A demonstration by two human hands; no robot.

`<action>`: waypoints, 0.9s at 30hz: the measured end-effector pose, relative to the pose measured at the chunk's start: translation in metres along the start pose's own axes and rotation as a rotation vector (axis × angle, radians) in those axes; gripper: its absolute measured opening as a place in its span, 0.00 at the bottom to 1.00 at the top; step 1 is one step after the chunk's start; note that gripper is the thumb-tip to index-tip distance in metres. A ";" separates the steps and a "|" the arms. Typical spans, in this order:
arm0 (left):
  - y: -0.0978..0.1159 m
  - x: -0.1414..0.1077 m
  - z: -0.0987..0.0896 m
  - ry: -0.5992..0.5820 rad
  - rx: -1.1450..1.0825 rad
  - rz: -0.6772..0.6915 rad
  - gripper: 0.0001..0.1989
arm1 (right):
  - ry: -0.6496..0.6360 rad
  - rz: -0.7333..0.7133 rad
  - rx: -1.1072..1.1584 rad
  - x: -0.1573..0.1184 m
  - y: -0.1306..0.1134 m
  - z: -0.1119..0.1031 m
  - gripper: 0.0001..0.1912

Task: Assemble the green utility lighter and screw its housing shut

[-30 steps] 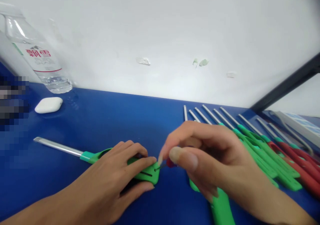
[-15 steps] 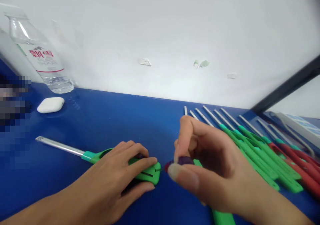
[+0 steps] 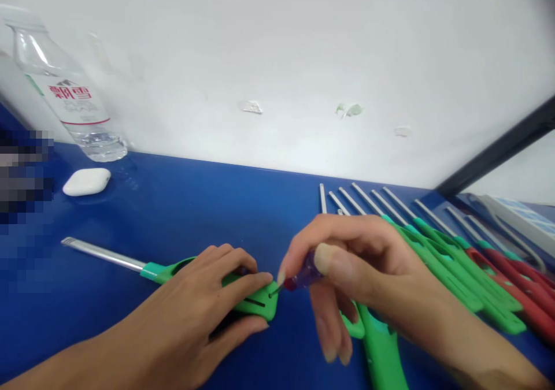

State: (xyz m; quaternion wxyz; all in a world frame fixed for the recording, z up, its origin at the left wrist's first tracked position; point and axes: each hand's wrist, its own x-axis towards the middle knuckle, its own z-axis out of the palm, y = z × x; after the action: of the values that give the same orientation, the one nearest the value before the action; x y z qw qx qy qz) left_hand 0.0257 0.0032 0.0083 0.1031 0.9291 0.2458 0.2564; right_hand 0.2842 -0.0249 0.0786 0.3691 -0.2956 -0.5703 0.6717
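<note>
My left hand (image 3: 217, 303) is closed around the handle of a green gas lighter (image 3: 255, 303), pressing it to the blue table. The lighter's long metal tube (image 3: 104, 252) points left, and its handle end sticks out past my fingers, showing a dark slot and a small hole. Between the thumb and fingers of my right hand (image 3: 359, 263) is a small screwdriver (image 3: 306, 273) with a purple and red handle. Its thin tip meets the small hole at the lighter's end. How deep the tip sits, I cannot tell.
Several green lighters (image 3: 459, 263) and red lighters (image 3: 520, 280) lie in a row on the right of the blue table (image 3: 195, 199). A white rounded case (image 3: 87, 182) and a water bottle (image 3: 73, 89) are at the left, near the white wall (image 3: 281, 49).
My right hand has shifted its grip on the screwdriver, with the lower fingers now stretched downward. The screwdriver handle is more tilted. My left hand and the lighter have stayed in place.
</note>
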 end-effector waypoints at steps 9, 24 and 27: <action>0.000 -0.001 0.003 0.017 -0.022 -0.018 0.11 | 0.276 -0.174 -0.114 -0.001 -0.008 -0.003 0.07; -0.003 0.002 -0.002 -0.172 0.056 0.196 0.24 | 0.425 -0.073 -0.426 0.012 0.003 -0.004 0.06; 0.001 -0.001 -0.003 -0.164 0.099 0.262 0.31 | 0.475 -0.122 -0.446 0.013 0.003 -0.005 0.06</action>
State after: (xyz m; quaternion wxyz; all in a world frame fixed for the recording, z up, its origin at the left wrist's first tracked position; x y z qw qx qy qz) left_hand 0.0235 0.0024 0.0109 0.0423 0.9749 0.1257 0.1786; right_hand 0.2809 -0.0119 0.0749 0.4574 -0.4829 -0.6181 0.4190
